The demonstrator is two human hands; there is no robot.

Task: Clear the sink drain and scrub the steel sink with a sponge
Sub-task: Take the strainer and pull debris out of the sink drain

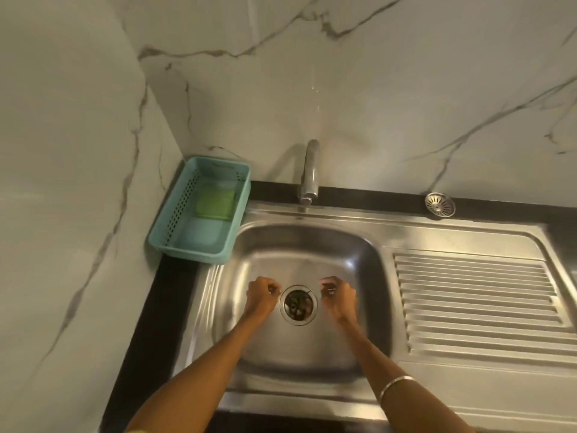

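Note:
The steel sink (352,254) has an uncovered drain (298,304) with dark debris lying in its opening. My left hand (261,296) is just left of the drain, low in the basin, with its fingers curled and nothing visible in them. Just right of the drain is my right hand (338,296), also with curled fingers and no object seen in it. A green sponge (215,203) lies in a teal basket (175,235) at the sink's back left corner. The round steel drain strainer (439,205) rests on the black ledge at the back right.
The tap (310,173) stands behind the basin with its spout over the back rim; no water runs. A ribbed drainboard (477,301) fills the right side. Marble walls close in the left and back. A black counter strip (146,323) runs along the left.

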